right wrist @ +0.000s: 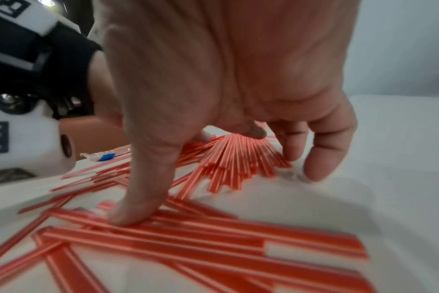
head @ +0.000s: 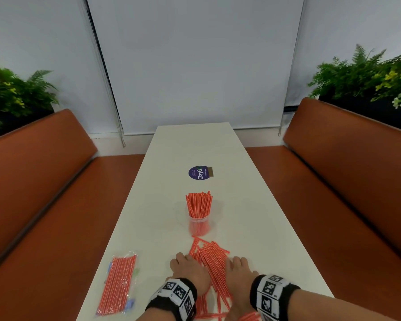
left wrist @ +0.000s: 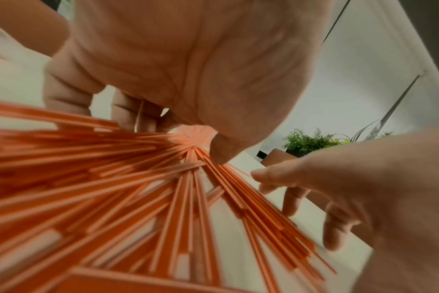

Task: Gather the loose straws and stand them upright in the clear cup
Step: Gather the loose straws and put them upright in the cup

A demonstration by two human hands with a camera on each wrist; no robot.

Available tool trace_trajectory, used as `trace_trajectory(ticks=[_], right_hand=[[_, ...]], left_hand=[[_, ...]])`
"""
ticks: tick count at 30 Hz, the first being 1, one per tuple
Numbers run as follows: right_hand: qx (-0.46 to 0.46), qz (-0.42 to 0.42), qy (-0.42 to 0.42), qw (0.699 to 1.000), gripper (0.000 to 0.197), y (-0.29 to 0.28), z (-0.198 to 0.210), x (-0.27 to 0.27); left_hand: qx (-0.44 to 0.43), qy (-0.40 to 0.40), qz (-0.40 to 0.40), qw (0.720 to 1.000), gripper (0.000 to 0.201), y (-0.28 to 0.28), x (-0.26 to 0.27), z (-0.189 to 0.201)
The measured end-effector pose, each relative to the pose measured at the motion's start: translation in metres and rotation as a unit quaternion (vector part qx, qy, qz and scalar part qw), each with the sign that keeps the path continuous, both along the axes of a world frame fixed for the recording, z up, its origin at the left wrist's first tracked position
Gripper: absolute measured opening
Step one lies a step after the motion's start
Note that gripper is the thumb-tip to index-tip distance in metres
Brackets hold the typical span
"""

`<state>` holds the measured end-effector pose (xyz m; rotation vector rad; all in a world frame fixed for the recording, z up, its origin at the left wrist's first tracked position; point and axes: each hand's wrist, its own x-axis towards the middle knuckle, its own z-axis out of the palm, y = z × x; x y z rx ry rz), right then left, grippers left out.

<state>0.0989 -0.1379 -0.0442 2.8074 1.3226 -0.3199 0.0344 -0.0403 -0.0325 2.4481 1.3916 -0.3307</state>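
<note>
I see a long white table (head: pixel 252 205) running away from me between two orange benches (head: pixel 347 181), bare tabletop beyond the clear cup (head: pixel 199 224), which stands mid-table just past the pile, already packed with upright straws. The loose striped straws (head: pixel 212 260) lie scattered at the near edge, a sealed straw pack (head: pixel 117 284) to their left. My left hand (head: pixel 190 272) and right hand (head: pixel 239 274) flank the pile with spread, bent fingers pressing its sides, gripping nothing; the right thumb (right wrist: pixel 136 200) rests on crossed straws.
</note>
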Motion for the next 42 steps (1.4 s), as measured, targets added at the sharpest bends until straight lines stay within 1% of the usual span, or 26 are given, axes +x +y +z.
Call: trace_trajectory(ticks=[1,2,3,4,5,6,7,8,11,13,18,22,25,28,30,34,35,37,38,40,42], right_hand=[[-0.019,0.021,-0.018,0.999,0.02,0.001,0.003,0.0],[-0.105,0.048,0.004,0.993,0.031,0.002,0.015,-0.002],[-0.147,0.096,0.013,0.984,0.053,0.006,0.023,-0.001],[-0.151,0.134,0.021,0.979,0.073,0.006,0.026,0.001],[-0.12,0.159,0.005,0.98,0.081,0.006,0.031,0.002],[-0.118,0.15,0.014,0.982,0.082,0.008,0.041,0.002],[-0.113,0.145,0.01,0.983,0.078,0.011,0.044,0.002],[-0.105,0.13,0.024,0.986,0.074,0.014,0.046,0.0],[-0.087,0.108,0.05,0.989,0.061,0.023,0.047,-0.002],[-0.078,0.083,0.067,0.991,0.054,0.028,0.046,-0.001],[-0.063,0.02,0.106,0.992,0.041,0.038,0.037,0.001],[-0.043,-0.039,0.159,0.986,0.038,0.04,0.03,0.008],[-0.009,-0.032,0.191,0.981,0.035,0.038,0.028,0.014],[-0.005,-0.039,0.184,0.982,0.03,0.032,0.026,0.02],[0.005,-0.041,0.199,0.979,0.03,0.028,0.024,0.028],[0.042,-0.019,0.228,0.973,0.028,0.011,0.027,0.045],[0.059,-0.015,0.237,0.97,0.027,0.008,0.027,0.05],[0.1,-0.007,0.273,0.957,0.023,0.002,0.028,0.059],[0.131,-0.007,0.303,0.944,0.019,0.0,0.031,0.062],[0.208,-0.016,0.361,0.909,0.014,0.0,0.045,0.065],[0.29,-0.019,0.394,0.872,0.014,0.009,0.068,0.066]], left_hand=[[0.0,-0.009,0.003,1.0,0.061,-0.002,0.0,-0.001],[-0.006,-0.017,0.005,1.0,0.062,-0.003,0.002,-0.002],[-0.009,-0.019,-0.001,1.0,0.06,-0.004,0.004,-0.002],[-0.014,-0.011,0.002,1.0,0.057,-0.006,0.005,0.001],[-0.021,-0.005,0.003,1.0,0.057,-0.008,0.007,0.003],[-0.031,0.0,0.0,1.0,0.06,-0.009,0.008,0.006],[-0.043,-0.005,0.006,0.999,0.062,-0.008,0.01,0.007],[-0.059,-0.013,0.023,0.998,0.062,-0.008,0.013,0.008],[-0.092,-0.037,0.044,0.994,0.05,-0.007,0.017,0.008],[-0.112,-0.048,0.053,0.991,0.047,-0.004,0.019,0.006],[-0.145,-0.069,0.063,0.985,0.042,0.005,0.019,0.006],[-0.166,-0.096,0.073,0.979,0.039,0.01,0.016,0.008],[-0.182,-0.133,0.074,0.971,0.034,0.013,0.011,0.009],[-0.2,-0.161,0.108,0.96,0.035,0.015,0.004,0.009],[-0.205,-0.182,0.119,0.954,0.033,0.014,0.0,0.012],[-0.204,-0.241,0.12,0.941,0.025,0.012,-0.007,0.012],[-0.206,-0.254,0.124,0.937,0.022,0.012,-0.008,0.013],[-0.209,-0.271,0.134,0.93,0.023,0.013,-0.009,0.013],[-0.211,-0.278,0.138,0.927,0.023,0.013,-0.009,0.014],[-0.209,-0.29,0.137,0.924,0.02,0.013,-0.01,0.016],[-0.205,-0.304,0.139,0.92,0.016,0.014,-0.009,0.017]])
